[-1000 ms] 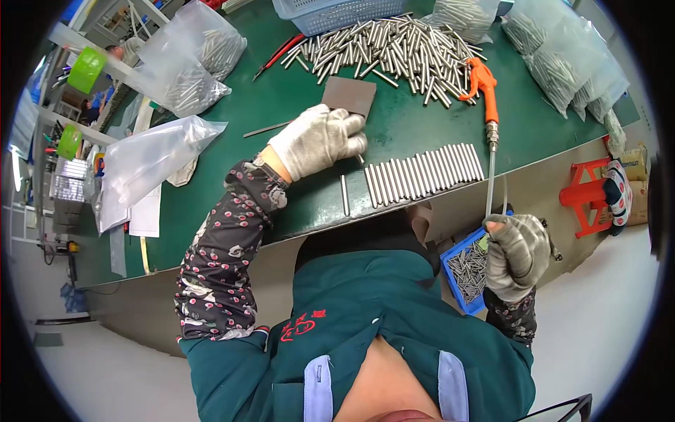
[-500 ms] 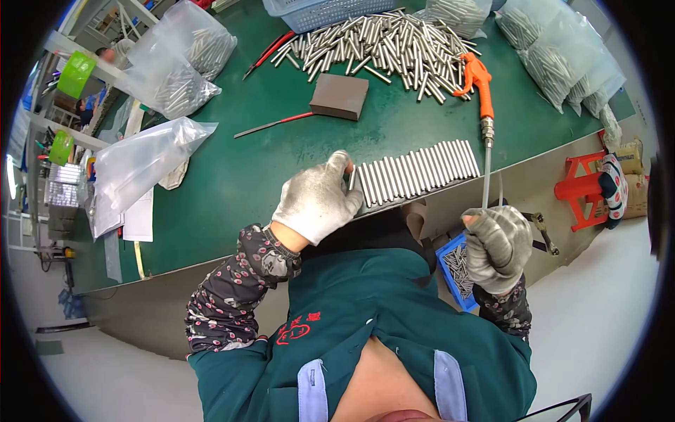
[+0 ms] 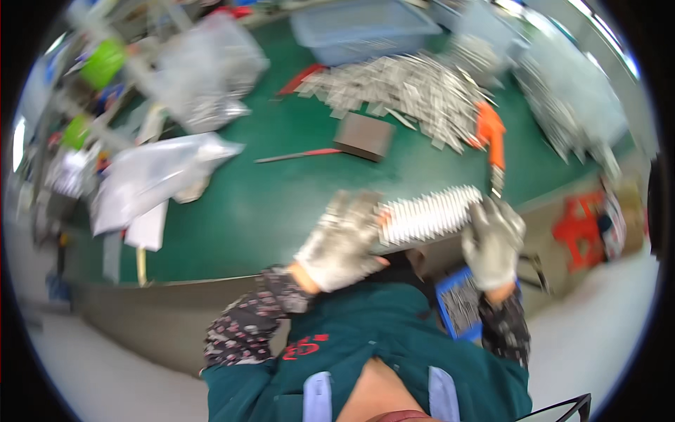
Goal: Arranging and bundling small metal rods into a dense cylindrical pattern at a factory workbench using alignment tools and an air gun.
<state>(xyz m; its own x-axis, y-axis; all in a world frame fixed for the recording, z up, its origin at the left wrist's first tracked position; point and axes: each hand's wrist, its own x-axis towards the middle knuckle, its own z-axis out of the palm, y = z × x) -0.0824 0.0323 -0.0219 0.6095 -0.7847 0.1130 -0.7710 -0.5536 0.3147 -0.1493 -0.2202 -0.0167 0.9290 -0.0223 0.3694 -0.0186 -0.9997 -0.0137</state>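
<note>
Single view: head-worn fisheye, looking steeply down from above the wearer's chest onto a green table (image 3: 281,204). Near range; forearms entering from lower edge, gloved left hand (image 3: 344,239) and right hand (image 3: 492,243) at centre. Rim bent, frame motion-blurred. No second view.

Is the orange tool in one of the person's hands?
No. The orange tool lies on the green table, above the gloved right hand.
</note>
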